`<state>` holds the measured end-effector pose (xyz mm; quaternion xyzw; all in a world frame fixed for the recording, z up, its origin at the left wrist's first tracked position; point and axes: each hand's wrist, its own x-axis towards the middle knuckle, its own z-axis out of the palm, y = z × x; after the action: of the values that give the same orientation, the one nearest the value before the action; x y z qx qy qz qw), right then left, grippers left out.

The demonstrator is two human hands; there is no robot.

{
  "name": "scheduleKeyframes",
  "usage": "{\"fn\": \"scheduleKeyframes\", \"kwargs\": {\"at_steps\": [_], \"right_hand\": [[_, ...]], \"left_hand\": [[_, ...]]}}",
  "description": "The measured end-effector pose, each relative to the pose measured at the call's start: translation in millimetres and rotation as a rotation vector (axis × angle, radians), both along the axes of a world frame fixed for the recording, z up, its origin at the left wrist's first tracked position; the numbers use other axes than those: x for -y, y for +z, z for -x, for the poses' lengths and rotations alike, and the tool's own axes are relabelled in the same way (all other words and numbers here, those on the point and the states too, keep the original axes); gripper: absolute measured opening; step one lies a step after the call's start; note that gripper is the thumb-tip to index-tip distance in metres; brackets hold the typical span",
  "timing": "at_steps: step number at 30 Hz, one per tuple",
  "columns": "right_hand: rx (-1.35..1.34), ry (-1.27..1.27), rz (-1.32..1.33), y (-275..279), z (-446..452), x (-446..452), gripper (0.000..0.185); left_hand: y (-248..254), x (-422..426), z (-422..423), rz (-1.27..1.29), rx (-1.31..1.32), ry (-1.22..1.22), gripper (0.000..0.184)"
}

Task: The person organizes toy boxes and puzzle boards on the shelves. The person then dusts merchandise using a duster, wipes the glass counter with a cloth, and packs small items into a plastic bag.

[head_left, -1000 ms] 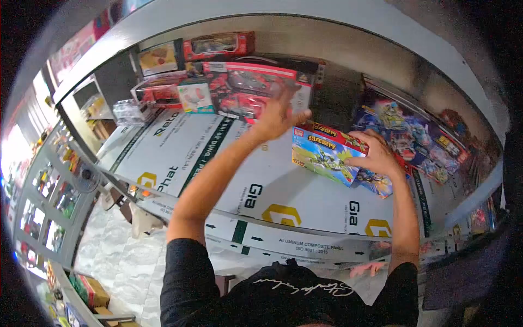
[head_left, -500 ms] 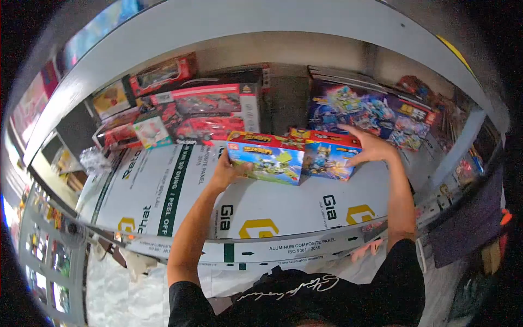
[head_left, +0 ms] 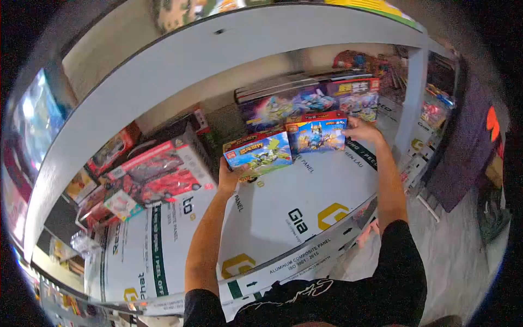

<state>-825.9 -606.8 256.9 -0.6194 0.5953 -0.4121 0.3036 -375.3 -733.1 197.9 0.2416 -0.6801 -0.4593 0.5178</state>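
1. Head view: the left hand (head_left: pixel 227 177) grasps the near end of a rectangular blue-and-green cardboard toy box (head_left: pixel 262 157), whose long axis runs rightward from it.
2. Same view: the right hand (head_left: pixel 363 132) clasps an oblong red-topped blue cardboard box (head_left: pixel 316 136), extending leftward from it, beside the first.

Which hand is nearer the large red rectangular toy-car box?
Left. The left hand is just right of the toy-car box, at a blue-and-green box; the right hand is farther right, at a red-topped blue box.
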Motion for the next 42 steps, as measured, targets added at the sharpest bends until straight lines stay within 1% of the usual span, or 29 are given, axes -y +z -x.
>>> {"fn": "scheduleKeyframes", "kwargs": {"at_steps": [1,2,3,5,6,7,8,9,10,12,13,15,16,17,19,21,23,24,25,26,27,28,30,31,32,33,35,39,42], "right_hand": [[-0.044,-0.042,0.035,-0.5,9.6,-2.0,0.052],[-0.026,-0.137,-0.082,-2.7,22.2,-3.6,0.057],[-0.017,-0.16,-0.079,-1.4,22.6,-4.3,0.057],[-0.028,-0.29,-0.176,0.8,28.2,-5.0,0.066],[0.111,-0.365,-0.102,-9.1,25.3,-0.8,0.073],[0.114,-0.382,-0.101,-10.4,11.6,-3.2,0.073],[0.101,-0.39,0.043,-8.3,-8.4,-6.3,0.07],[0.094,-0.395,0.111,-10.2,-8.1,-5.0,0.069],[0.084,-0.399,0.178,-13.7,-6.2,-2.9,0.068],[-0.061,-0.345,0.246,-36.7,18.1,20.7,0.08],[-0.063,-0.349,0.247,-50.5,27.1,29.2,0.08],[0.069,-0.321,0.426,-70.4,40.2,44.9,0.084],[-0.132,-0.425,0.378,-71.9,32.2,43.4,0.092],[-0.142,-0.431,0.387,-70.8,26.9,38.4,0.092],[-0.189,-0.458,0.285,-47.2,2.4,12.6,0.101],[-0.313,-0.621,0.261,-67.5,12.4,25.7,0.107],[-0.32,-0.72,0.099,-78.2,19.9,27.8,0.104],[-0.381,-0.708,0.193,-80.3,17.9,18.2,0.098],[-0.442,-0.691,0.293,-81.1,12.3,10.6,0.093],[-0.495,-0.777,0.377,-78.6,-2.7,-2.9,0.07],[-0.411,-0.618,0.462,-76.3,-10.8,-16.6,0.054],[-0.333,-0.518,0.507,-75.5,-19.4,-29.6,0.041],[-0.176,-0.375,0.537,-72.0,-44.2,-59.6,0.017],[-0.205,-0.379,0.535,-63.2,-64.6,-79.1,0.014],[-0.234,-0.386,0.529,-56.7,-83.2,-97.2,0.01],[-0.242,-0.365,0.532,-59.8,-95.8,-107.6,0.01],[-0.098,-0.262,0.484,-66.5,-113.4,-127.6,0.011],[-0.076,-0.124,0.506,-50.6,-141.7,-180.1,0.012],[-0.363,-0.01,0.555,-45.6,-131.1,-211.9,0.011]], "left_hand": [[3.2,1.9,8.2,-0.023,-0.012,-0.014,0.053],[-6.9,18.9,16.5,0.043,0.016,0.017,0.055],[-4.6,21.7,24.8,0.048,0.023,-0.007,0.055],[-0.9,23.8,41.0,-0.025,-0.108,-0.083,0.057],[-0.5,25.7,47.4,-0.075,-0.095,-0.091,0.059],[-11.6,41.3,54.5,-0.075,-0.093,-0.107,0.059],[-32.7,67.6,63.3,-0.013,-0.091,-0.072,0.063],[-46.6,80.1,69.6,0.039,-0.087,-0.031,0.068],[-42.3,74.3,74.5,0.039,-0.09,-0.04,0.068],[-36.1,63.0,81.6,0.11,-0.089,0.028,0.075],[-41.7,67.1,84.1,0.11,-0.091,0.024,0.075],[-53.5,82.5,82.5,0.205,-0.072,0.096,0.08],[-58.0,79.5,75.8,0.197,-0.073,0.098,0.08],[-59.7,77.4,71.8,0.157,0.064,0.151,0.079],[-57.5,82.9,72.0,-0.291,-0.241,-0.154,0.069],[-89.3,114.5,59.1,-0.401,-0.484,-0.282,0.058],[-74.5,82.4,57.6,0.092,-0.051,0.159,0.066],[-37.2,24.3,49.3,0.279,0.218,0.353,0.077],[-33.0,14.0,51.3,0.294,0.205,0.355,0.077],[-36.2,3.1,45.8,0.361,0.223,0.439,0.075],[-40.5,-7.4,39.3,0.425,0.24,0.529,0.074],[-48.2,-17.0,32.7,0.434,0.224,0.546,0.074],[-64.3,-36.4,21.8,0.224,0.144,0.188,0.069],[-52.3,-62.3,23.6,0.228,0.129,0.212,0.069],[-28.8,-108.8,27.4,0.266,0.268,0.253,0.063],[-15.3,-147.0,31.1,0.296,0.411,0.29,0.058],[-13.2,-187.8,41.5,0.29,0.405,0.262,0.055],[3.0,-252.5,67.9,0.219,0.464,0.124,0.045],[17.4,-285.9,99.4,0.314,0.449,0.095,0.038]]}}
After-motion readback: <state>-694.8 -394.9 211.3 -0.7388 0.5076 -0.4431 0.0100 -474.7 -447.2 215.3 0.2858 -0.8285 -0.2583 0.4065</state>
